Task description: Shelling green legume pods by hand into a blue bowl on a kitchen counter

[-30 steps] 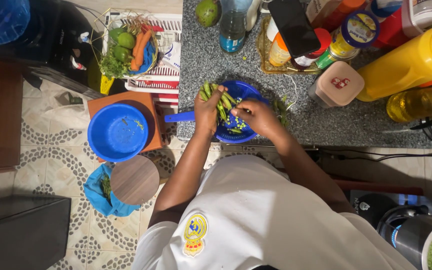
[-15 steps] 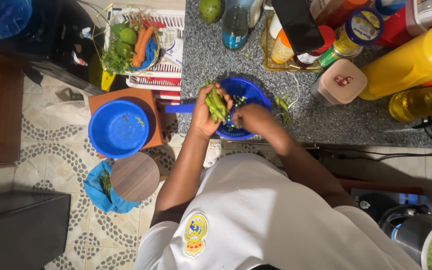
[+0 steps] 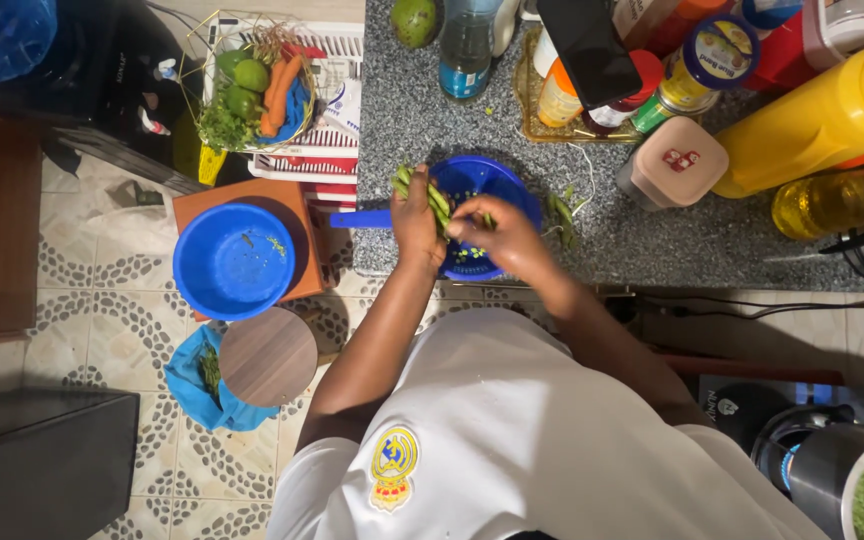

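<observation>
While small green bits already dot the blue colander (image 3: 487, 185) on the worktop (image 3: 652, 240), left hand (image 3: 417, 215) clutching unworked green pods (image 3: 430, 195) above it, right hand (image 3: 497, 235) fingers pinching one pod's tip

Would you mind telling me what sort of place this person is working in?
Most likely a home kitchen: a speckled stone counter crowded with bottles and jars, a wire basket of vegetables, and the left hand holding green pods over a blue colander.
</observation>
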